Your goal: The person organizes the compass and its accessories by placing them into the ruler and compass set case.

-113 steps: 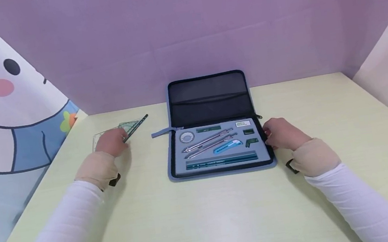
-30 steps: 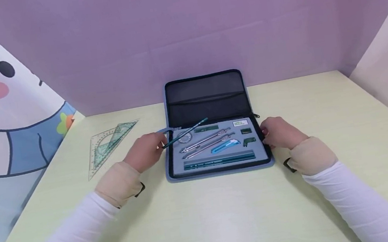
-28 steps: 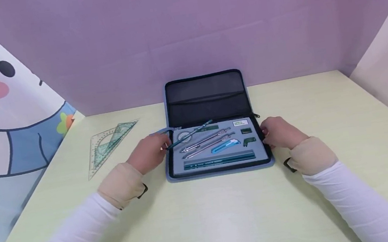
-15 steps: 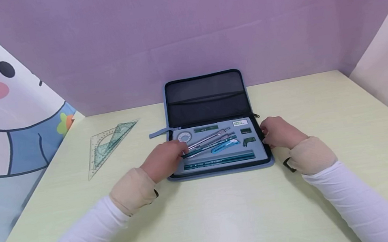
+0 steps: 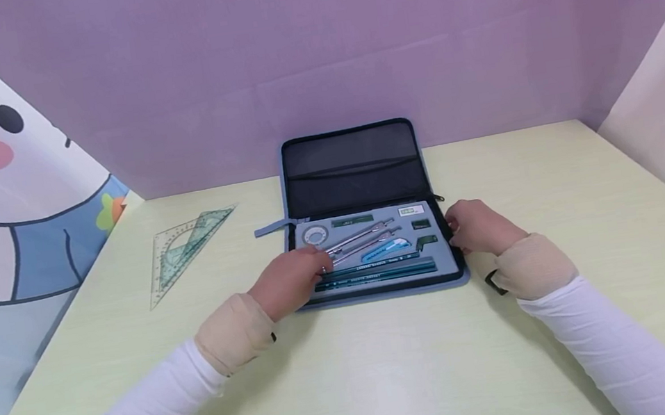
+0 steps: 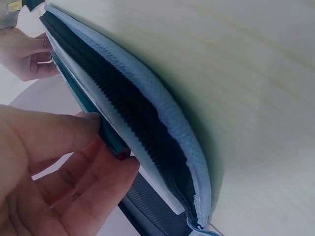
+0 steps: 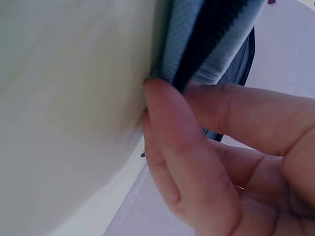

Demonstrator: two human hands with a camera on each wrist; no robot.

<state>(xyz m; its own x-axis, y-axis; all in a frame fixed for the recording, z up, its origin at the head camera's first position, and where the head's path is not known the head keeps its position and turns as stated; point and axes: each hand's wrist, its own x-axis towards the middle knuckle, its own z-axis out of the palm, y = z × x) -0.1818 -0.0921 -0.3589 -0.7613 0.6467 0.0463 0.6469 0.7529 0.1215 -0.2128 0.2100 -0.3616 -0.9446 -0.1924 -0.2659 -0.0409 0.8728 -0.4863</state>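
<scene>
An unzipped blue drawing-set case [image 5: 394, 292] lies with its dark lid raised. At its lower left, my left hand [image 5: 291, 279] pinches a dark green pencil [image 5: 372, 265] by one end, between thumb and fingers. The pencil lies almost parallel to the case's front edge, just behind other green pencils [image 5: 379, 275] in their slot. Whether it touches the tray cannot be told. My right hand [image 5: 481, 226] holds the case's right edge; in the right wrist view, thumb and fingertips [image 7: 165, 101] pinch the zipped fabric rim [image 7: 184, 42].
Two metal compasses [image 5: 362, 237], a blue cutter [image 5: 385, 249], a white ring-shaped piece [image 5: 314, 235], a small eraser [image 5: 411, 210] and small green pieces [image 5: 420, 224] fill the tray. Overlapping clear set squares [image 5: 183, 251] lie left. A purple backdrop [image 5: 318, 48] rises behind.
My left hand picked the pencil up beside the set squares and brought it right over the case. It then came lower and forward, levelling the pencil near the slot. My right hand stayed on the case.
</scene>
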